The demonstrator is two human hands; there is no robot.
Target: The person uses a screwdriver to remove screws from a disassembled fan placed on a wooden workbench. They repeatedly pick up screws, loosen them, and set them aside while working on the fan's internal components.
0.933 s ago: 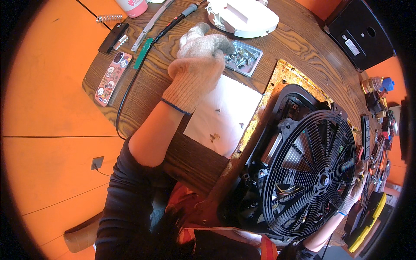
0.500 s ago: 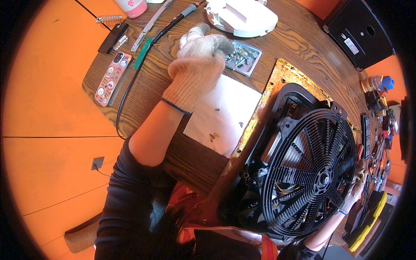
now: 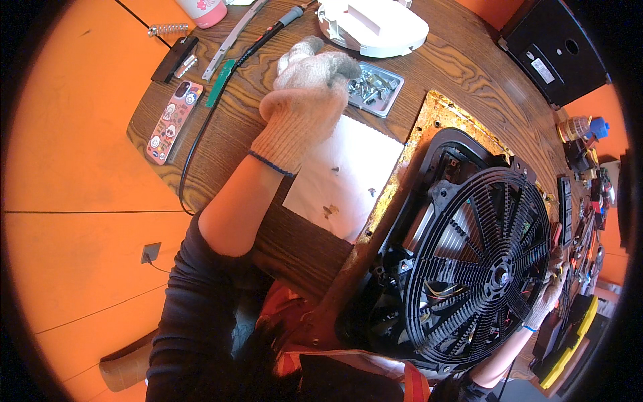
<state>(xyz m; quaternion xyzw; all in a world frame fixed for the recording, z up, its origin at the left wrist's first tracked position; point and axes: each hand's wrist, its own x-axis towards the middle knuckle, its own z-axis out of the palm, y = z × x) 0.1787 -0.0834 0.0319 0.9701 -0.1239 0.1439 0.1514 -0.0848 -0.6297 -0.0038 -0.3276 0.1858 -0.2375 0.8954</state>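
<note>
My left hand (image 3: 309,84), in a cream knitted glove, is over the left side of a metal tray (image 3: 390,99) of small screws and fittings, its fingers curled; what they hold is hidden. Below it lies a white paper sheet (image 3: 341,177) with a few small dark pieces. A large black fan with a round grille (image 3: 479,268) rests in a black housing (image 3: 449,144) on a rusty yellow plate (image 3: 429,117). My right hand (image 3: 550,288), also gloved, is at the fan's right edge, fingers closed around something I cannot make out, partly hidden by the grille.
Around these on the wooden table (image 3: 455,53) are a white plastic part (image 3: 372,27), a stickered phone (image 3: 173,120), a black cable (image 3: 201,141), a green strip (image 3: 220,84) and a pink-white cup (image 3: 201,10). A black box (image 3: 556,53) and assorted tools (image 3: 593,221) are on the right.
</note>
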